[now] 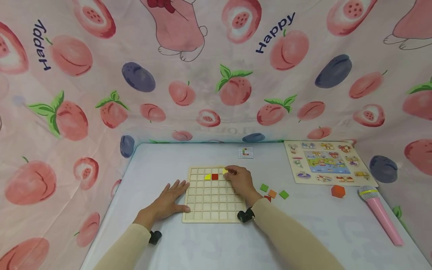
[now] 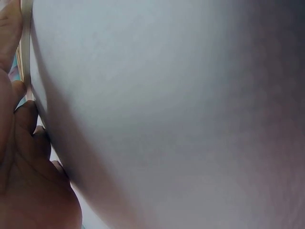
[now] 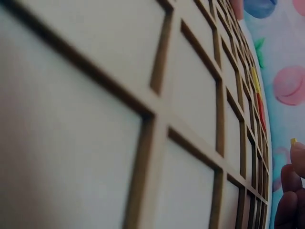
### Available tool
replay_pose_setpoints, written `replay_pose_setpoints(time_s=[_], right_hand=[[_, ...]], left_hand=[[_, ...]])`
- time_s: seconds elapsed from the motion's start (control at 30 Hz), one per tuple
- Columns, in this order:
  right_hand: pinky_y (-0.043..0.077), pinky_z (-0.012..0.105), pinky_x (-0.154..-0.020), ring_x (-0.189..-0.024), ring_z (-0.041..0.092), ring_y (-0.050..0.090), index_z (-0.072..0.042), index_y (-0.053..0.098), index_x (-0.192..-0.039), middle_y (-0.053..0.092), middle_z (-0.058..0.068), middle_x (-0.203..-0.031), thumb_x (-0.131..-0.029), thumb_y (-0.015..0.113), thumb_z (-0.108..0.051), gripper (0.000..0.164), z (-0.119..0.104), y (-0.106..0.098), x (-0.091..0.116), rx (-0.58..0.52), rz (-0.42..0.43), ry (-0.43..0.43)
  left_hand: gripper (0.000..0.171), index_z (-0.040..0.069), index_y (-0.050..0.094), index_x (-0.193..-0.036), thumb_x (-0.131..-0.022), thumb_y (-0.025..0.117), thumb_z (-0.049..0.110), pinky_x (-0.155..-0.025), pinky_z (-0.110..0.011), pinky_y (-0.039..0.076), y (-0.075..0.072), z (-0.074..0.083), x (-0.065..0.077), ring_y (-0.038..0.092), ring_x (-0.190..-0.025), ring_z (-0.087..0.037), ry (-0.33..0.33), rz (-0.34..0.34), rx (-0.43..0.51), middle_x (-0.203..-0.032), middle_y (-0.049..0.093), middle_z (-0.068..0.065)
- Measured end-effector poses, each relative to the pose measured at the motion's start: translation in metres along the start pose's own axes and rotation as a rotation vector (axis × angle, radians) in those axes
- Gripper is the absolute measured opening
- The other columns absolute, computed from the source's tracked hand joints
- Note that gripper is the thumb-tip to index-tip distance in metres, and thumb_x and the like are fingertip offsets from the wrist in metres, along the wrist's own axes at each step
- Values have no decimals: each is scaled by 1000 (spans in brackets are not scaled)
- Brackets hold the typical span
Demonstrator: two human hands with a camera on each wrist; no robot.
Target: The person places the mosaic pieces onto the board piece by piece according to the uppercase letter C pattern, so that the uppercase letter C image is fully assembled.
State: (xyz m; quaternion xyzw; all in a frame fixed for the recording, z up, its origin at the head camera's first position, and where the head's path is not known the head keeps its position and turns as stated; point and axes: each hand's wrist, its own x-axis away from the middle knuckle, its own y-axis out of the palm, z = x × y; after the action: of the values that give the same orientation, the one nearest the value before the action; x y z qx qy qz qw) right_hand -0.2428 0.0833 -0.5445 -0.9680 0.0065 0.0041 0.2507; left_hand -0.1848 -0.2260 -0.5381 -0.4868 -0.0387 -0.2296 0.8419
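Note:
A wooden grid board (image 1: 203, 205) lies on the table, divided into square cells. In its second row from the top sit a yellow piece (image 1: 207, 177) and, just right of it, a red square tile (image 1: 215, 176). My right hand (image 1: 240, 180) is over the board's upper right and pinches a small yellow tile (image 1: 225, 171) between thumb and fingers; the right wrist view shows the tile's edge (image 3: 293, 141) at the fingertips. My left hand (image 1: 168, 201) rests spread on the table, its thumb and fingertips touching the board's left edge.
Right of the board lie loose tiles: green (image 1: 264, 187), orange (image 1: 272, 194), another green (image 1: 284, 194) and a partly hidden red one (image 1: 267, 198). A small pattern card (image 1: 245, 152) lies behind. Further right are a picture puzzle board (image 1: 297, 153), an orange-red block (image 1: 338, 191) and a pink microphone (image 1: 384, 219).

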Motion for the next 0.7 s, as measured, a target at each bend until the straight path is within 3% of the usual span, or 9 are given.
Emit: replay_pose_setpoints(time_s=[0.27,0.43,0.7], right_hand=[[52,45,-100,-108,24,64,-16,81,-119,76,2,-111,-96,77,-17,23,3,11,-1,168,-47,-28],[47,50,-100,-107,28,63,-16,82,-115,78,3,-106,-94,78,-19,21,3,13,-1,277,-36,-94],[45,52,-101,-110,27,64,-15,82,-116,78,-1,-102,-93,80,-19,23,0,13,0,298,-59,-82]], left_hand=[[107,22,30,-168,-82,82,59,-135,-52,-3,0,-1,0,3,-166,-25,-8,-4,-12,-177,20,0],[109,23,29,-168,-81,82,60,-135,-52,-4,1,-1,0,2,-166,-25,-15,-5,-15,-177,20,1],[108,23,30,-168,-82,82,61,-135,-54,-3,2,-2,-1,2,-166,-26,-4,7,-4,-177,21,0]])
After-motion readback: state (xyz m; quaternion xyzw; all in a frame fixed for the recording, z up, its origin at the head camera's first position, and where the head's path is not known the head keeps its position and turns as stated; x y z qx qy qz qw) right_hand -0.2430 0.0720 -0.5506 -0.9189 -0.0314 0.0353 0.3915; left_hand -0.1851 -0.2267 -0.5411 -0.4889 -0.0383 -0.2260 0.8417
